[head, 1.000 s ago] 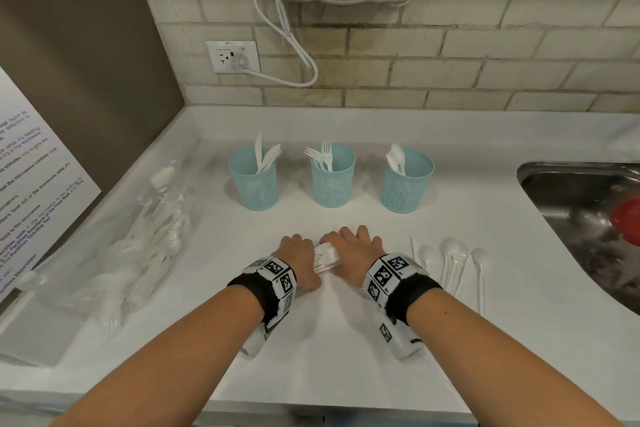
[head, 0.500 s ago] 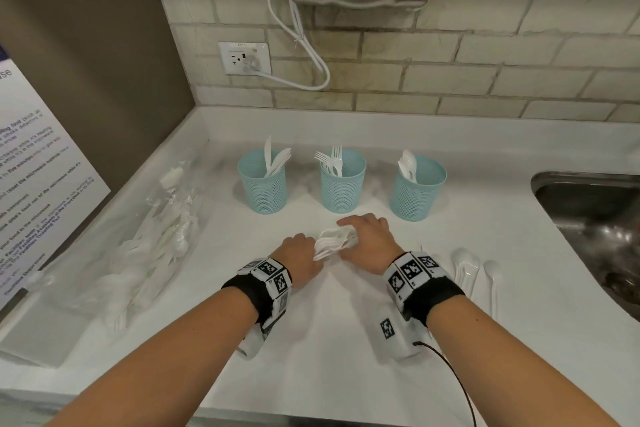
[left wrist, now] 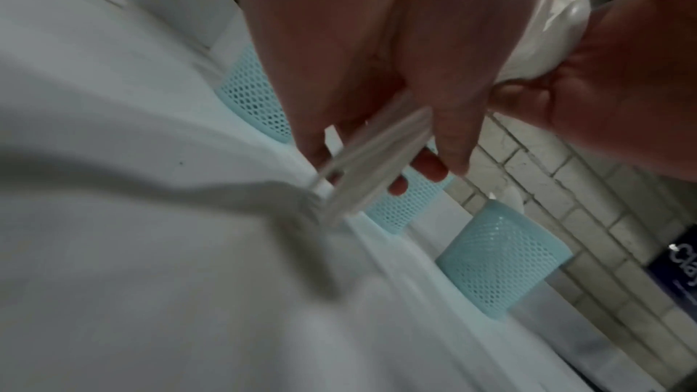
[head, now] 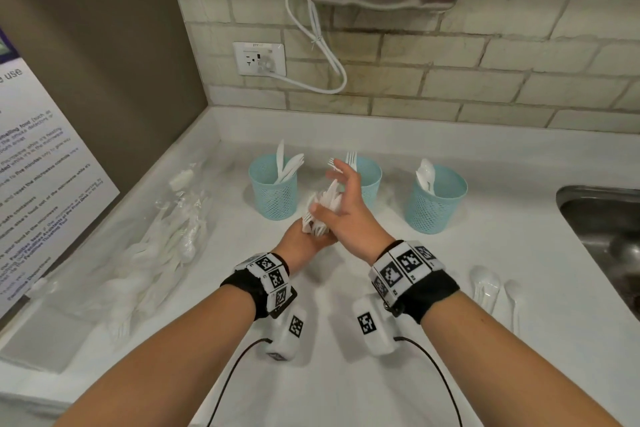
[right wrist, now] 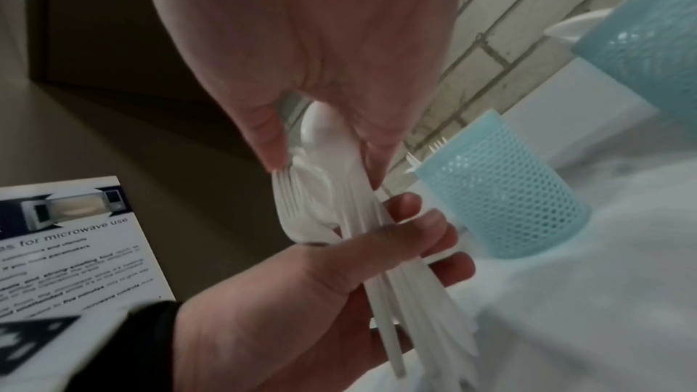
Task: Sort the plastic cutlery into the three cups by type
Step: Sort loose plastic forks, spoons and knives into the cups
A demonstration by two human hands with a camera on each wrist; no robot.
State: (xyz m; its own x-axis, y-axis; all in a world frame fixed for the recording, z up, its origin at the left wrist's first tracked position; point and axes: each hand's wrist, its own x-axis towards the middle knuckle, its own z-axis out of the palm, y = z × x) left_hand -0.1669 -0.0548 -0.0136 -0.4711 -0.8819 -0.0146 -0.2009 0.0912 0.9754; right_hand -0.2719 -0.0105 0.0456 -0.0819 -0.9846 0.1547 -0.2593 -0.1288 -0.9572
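Three light-blue mesh cups stand in a row: the left cup (head: 273,191) has knives, the middle cup (head: 369,184) forks, the right cup (head: 436,199) spoons. My left hand (head: 304,243) grips a bundle of white plastic cutlery (head: 320,215) by the handles, just in front of the left and middle cups. My right hand (head: 337,204) reaches over it. In the right wrist view its thumb and fingers pinch the spoon and fork heads of the bundle (right wrist: 320,204) above the left hand (right wrist: 301,294). The handle ends (left wrist: 373,166) stick out below the left fingers.
Several loose white spoons (head: 485,284) lie on the white counter at the right. A clear plastic bag of more cutlery (head: 152,253) lies at the left by a printed notice (head: 41,163). A steel sink (head: 602,218) is at the far right. A tiled wall is behind.
Both hands have lifted the bundle off the counter and carried it toward the cups. It now stands more upright, with the right hand raised over its heads.
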